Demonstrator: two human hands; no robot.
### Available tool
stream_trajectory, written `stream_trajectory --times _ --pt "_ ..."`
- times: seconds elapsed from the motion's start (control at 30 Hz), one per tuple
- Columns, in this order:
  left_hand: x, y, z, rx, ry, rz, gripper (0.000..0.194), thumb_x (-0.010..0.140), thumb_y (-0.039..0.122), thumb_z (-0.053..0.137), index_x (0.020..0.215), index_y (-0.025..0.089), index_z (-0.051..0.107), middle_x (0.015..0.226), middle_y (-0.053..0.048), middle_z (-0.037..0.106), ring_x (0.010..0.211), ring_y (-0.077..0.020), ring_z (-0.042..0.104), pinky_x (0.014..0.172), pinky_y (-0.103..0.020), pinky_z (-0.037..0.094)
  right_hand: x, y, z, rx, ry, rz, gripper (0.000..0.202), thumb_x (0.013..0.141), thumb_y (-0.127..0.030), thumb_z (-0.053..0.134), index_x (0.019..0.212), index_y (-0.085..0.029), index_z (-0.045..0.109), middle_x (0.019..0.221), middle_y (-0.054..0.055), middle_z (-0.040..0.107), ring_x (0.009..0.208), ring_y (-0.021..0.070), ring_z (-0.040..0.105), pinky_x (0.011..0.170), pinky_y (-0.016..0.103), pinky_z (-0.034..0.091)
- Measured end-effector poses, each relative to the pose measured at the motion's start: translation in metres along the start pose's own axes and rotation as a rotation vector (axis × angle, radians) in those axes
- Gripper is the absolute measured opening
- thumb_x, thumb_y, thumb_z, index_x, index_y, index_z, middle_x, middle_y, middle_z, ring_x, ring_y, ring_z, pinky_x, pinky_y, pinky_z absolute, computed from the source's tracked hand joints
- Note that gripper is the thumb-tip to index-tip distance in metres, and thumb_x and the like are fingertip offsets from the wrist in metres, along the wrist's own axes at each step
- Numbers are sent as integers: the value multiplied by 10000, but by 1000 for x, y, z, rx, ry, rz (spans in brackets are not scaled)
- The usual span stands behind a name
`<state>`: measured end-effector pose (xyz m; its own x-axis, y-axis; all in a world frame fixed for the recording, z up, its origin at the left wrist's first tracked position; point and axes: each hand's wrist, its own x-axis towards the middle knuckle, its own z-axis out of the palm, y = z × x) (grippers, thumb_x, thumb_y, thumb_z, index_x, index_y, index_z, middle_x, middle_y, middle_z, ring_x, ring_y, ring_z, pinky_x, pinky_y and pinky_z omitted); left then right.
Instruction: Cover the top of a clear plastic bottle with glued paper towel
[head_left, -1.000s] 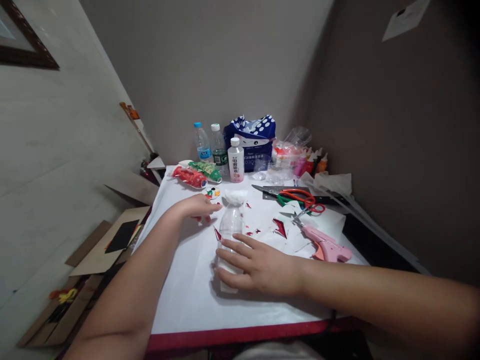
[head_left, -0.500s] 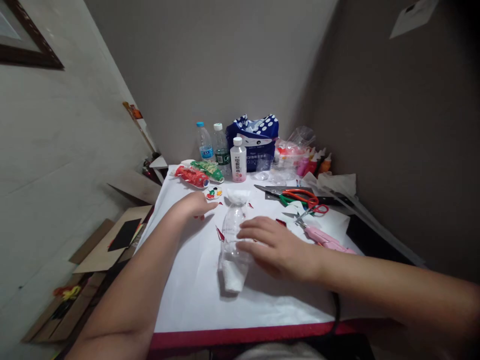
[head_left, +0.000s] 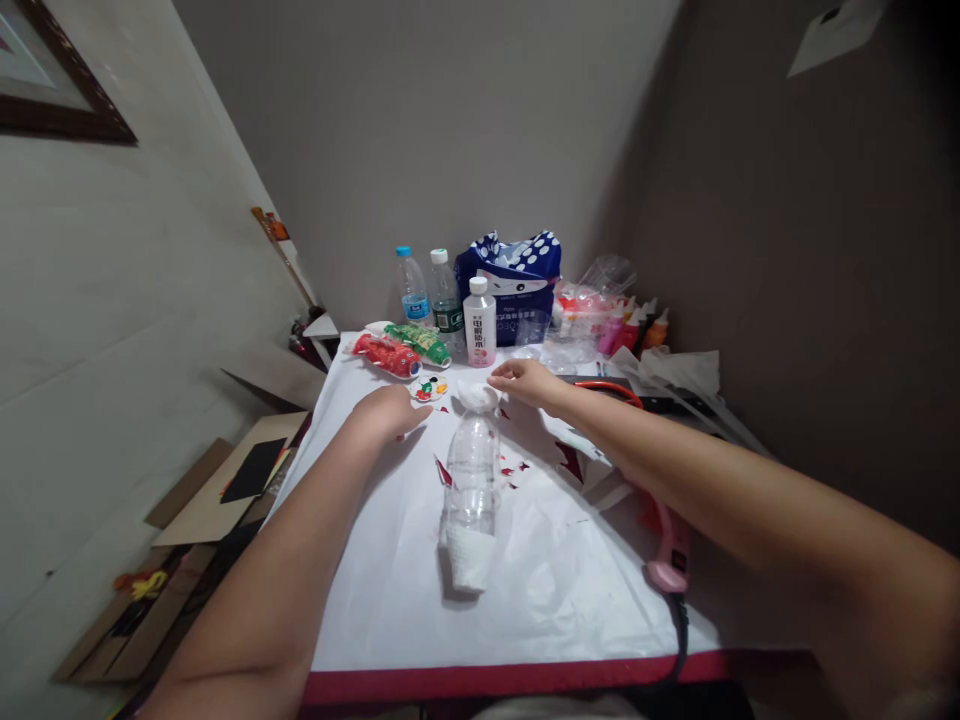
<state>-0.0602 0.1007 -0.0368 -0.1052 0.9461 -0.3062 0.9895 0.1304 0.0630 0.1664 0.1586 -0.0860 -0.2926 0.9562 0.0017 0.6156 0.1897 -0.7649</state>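
A clear plastic bottle piece (head_left: 474, 470) lies on the white-covered table, with white material (head_left: 471, 562) round its near end and a white tuft (head_left: 478, 395) at its far end. My right hand (head_left: 521, 382) is at the tuft's right edge, thumb and fingertips closed together there; what they pinch is too small to tell. Left of the tuft, my left hand (head_left: 394, 412) rests near a small palette of paint (head_left: 430, 388), thumb stretched out and apart from the bottle. Red scraps (head_left: 442, 472) lie beside the bottle on both sides.
Red (head_left: 386, 355) and green (head_left: 420, 343) decorated bottles lie at the back left. Upright bottles and a blue bag (head_left: 517, 290) stand behind. A pink glue gun (head_left: 667, 570) with a cord lies at the right, partly under my forearm.
My right hand has moved from the bottle's middle to its far end, uncovering red scraps. The right forearm now covers most of the scissors. My left hand has hardly moved.
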Motion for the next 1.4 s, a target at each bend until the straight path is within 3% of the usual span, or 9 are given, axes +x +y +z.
stream_trajectory --times 0.3,0.47,0.67,0.83,1.03,1.27,1.4 --pt "1 7 7 -21 38 -18 417 783 535 523 606 178 643 573 -106 644 602 -260 598 653 -365 416 10 4 7 51 -94 119 315 933 -339 568 1192 -158 577 1182 87 606 988 209 624 830 412 539" --pt "-4 17 8 -96 128 24 542 826 639 410 612 188 621 632 -125 664 641 -260 598 651 -366 398 13 3 8 15 -72 19 307 937 -338 562 1187 -161 581 1186 85 605 997 212 620 840 414 535" --pt "-10 26 13 -194 47 115 718 763 822 285 519 204 558 558 -117 644 587 -241 601 634 -359 414 12 -8 13 -76 -146 -196 269 935 -316 567 1160 -172 599 1199 86 605 1021 209 612 871 420 523" --pt "-10 27 15 -186 -40 126 725 672 881 350 494 208 551 525 -124 635 572 -260 595 651 -386 421 12 -7 20 -120 -161 -228 284 935 -320 567 1176 -171 590 1201 87 603 1011 208 615 861 418 528" --pt "-6 25 15 -198 -124 113 802 707 875 256 647 185 661 539 -139 658 697 -307 628 760 -409 421 13 -4 21 -113 -153 -229 294 933 -322 570 1182 -166 585 1197 88 603 1007 209 617 854 418 531" --pt "-7 26 14 -185 -139 116 772 770 813 253 648 178 674 519 -138 645 689 -313 627 786 -409 417 7 -11 15 -39 -72 -303 242 899 -277 619 1112 -160 621 1184 82 622 1046 212 607 907 428 499" --pt "-6 25 14 -173 -109 107 764 750 832 256 596 192 643 518 -140 648 666 -307 620 780 -406 422 -8 -25 -13 30 101 -337 74 864 -187 611 911 -166 664 1055 71 681 1021 195 603 927 342 450"
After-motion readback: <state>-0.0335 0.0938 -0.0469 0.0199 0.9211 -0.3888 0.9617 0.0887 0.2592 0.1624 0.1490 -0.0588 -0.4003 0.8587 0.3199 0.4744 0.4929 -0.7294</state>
